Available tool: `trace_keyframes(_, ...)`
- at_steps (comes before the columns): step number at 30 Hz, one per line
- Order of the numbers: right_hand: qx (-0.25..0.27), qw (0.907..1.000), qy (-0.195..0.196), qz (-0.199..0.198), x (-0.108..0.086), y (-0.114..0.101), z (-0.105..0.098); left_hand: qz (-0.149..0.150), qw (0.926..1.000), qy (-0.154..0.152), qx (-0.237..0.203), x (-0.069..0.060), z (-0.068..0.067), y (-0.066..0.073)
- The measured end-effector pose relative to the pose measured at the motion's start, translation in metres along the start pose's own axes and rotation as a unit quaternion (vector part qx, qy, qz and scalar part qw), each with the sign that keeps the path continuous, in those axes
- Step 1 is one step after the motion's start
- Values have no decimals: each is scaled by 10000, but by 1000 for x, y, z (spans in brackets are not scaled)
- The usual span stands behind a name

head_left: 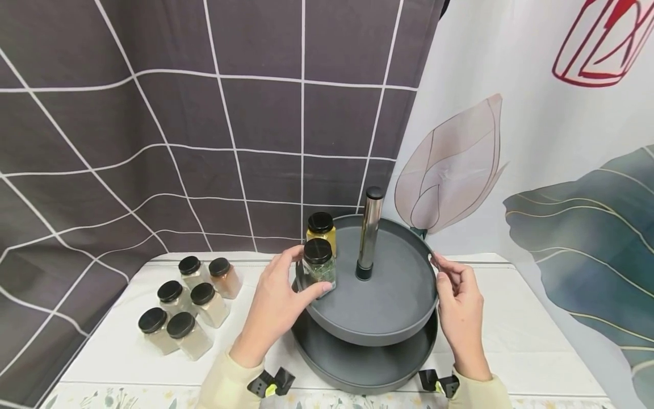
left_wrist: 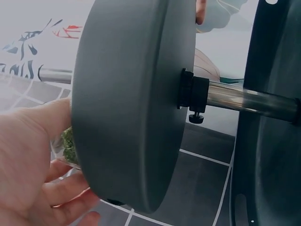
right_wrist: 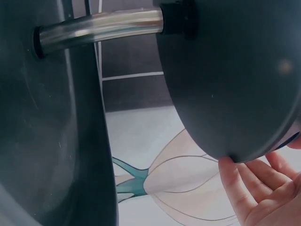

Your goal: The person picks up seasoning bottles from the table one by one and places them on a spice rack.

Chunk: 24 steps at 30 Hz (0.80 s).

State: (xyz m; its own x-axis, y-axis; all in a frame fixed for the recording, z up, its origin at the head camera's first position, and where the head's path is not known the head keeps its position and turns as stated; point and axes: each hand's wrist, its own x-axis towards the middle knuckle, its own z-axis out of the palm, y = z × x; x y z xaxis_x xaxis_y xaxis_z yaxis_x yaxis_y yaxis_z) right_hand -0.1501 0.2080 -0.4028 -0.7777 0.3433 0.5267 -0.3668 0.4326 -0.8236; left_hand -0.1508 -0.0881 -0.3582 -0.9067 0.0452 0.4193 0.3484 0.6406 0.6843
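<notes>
A two-tier round grey tray stands on the white table, its upper tier around a metal post. On the upper tier's left side is a black-lidded jar of green herbs, with a yellow-filled jar behind it. My left hand holds the green jar, thumb in front and fingers behind at the rim; in the left wrist view the green contents show between thumb and fingers. My right hand pinches the upper tier's right rim, its fingertips touching the edge in the right wrist view.
Several black-lidded jars with pale or orange-brown contents stand grouped on the table's left side. The lower tier extends beneath the upper one toward me. Behind the table hang a dark gridded cloth and a pale leaf-patterned cloth.
</notes>
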Motion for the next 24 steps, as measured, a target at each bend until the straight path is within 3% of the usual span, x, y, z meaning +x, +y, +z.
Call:
trace_keyframes(8, -220, 9996, -170, 49, 0, 0, -2, 95, 9990, 200, -382, -3, -11, -5)
trace_keyframes(13, -321, 9992, -235, 70, 0, 0, -3, -129, 9975, 341, -604, -11, -21, -11)
trace_keyframes(24, -341, 9991, -226, 71, -1, -1, -3, -428, 9932, 1060, -218, -29, -48, -39)
